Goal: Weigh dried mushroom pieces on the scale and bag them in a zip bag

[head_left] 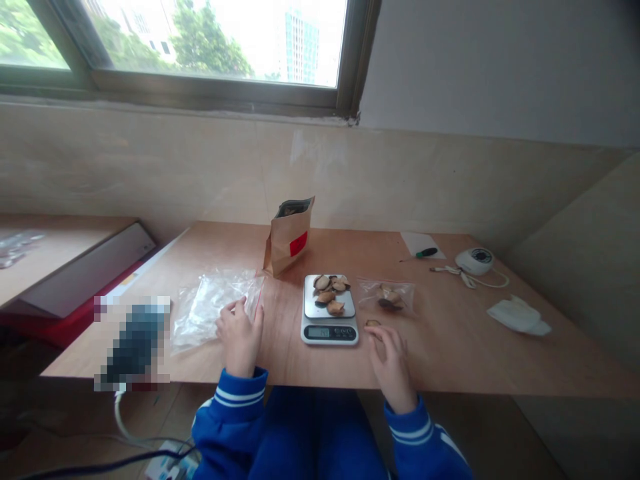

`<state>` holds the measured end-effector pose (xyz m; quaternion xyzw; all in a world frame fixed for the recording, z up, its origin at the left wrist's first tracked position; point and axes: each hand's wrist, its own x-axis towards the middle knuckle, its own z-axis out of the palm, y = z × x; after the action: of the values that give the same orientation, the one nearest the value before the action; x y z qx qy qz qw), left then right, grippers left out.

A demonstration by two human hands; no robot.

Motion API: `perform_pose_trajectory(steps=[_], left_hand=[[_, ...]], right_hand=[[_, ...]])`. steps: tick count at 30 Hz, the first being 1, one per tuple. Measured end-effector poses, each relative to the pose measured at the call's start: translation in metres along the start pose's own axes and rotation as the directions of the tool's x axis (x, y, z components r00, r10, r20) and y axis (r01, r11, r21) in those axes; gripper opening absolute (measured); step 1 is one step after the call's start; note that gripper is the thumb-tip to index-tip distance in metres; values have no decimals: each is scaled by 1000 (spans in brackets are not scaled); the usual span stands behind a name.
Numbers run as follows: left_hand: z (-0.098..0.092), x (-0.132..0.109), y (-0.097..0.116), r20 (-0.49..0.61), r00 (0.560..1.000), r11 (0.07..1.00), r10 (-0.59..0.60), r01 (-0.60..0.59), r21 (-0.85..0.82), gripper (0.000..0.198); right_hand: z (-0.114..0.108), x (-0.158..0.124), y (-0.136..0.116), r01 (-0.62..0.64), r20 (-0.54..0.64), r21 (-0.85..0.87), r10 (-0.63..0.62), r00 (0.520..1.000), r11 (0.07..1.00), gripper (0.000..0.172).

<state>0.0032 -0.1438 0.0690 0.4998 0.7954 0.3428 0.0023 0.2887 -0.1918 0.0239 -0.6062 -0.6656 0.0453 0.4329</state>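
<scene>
Several dried mushrooms (pixel 326 297), pale and dark brown, lie on the plate of a small white kitchen scale (pixel 305 335) with a dim display. My left hand (pixel 240 333) has its fingers spread at the right edge of a pile of clear zip bags (pixel 205 313); whether it touches them is unclear. To the right of the scale, my right hand (pixel 391 360) has thumb and fingers apart. Just beyond its fingertips is a small brown piece (pixel 373 323), and contact with it cannot be made out. Behind that lies a zip bag (pixel 406 293) with dried mushrooms (pixel 390 297) inside.
A brown paper pouch (pixel 285 247) with a red label stands open behind the scale. Toward the back right are a screwdriver (pixel 427 253) on white paper, a white dome camera (pixel 473 261) with its cable, and a crumpled white tissue (pixel 519 316). A blurred-out device (pixel 133 343) sits left.
</scene>
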Motion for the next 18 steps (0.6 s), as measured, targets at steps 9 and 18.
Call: perform_pose_trajectory(steps=[9, 18], left_hand=[[48, 64, 37, -138, 950, 833, 282, -313, -457, 80], [105, 105, 26, -43, 965, 702, 259, -218, -678, 51]], right_hand=[[23, 41, -17, 69, 105, -45, -64, 992, 997, 26], [9, 36, 2, 8, 97, 66, -14, 995, 998, 20]])
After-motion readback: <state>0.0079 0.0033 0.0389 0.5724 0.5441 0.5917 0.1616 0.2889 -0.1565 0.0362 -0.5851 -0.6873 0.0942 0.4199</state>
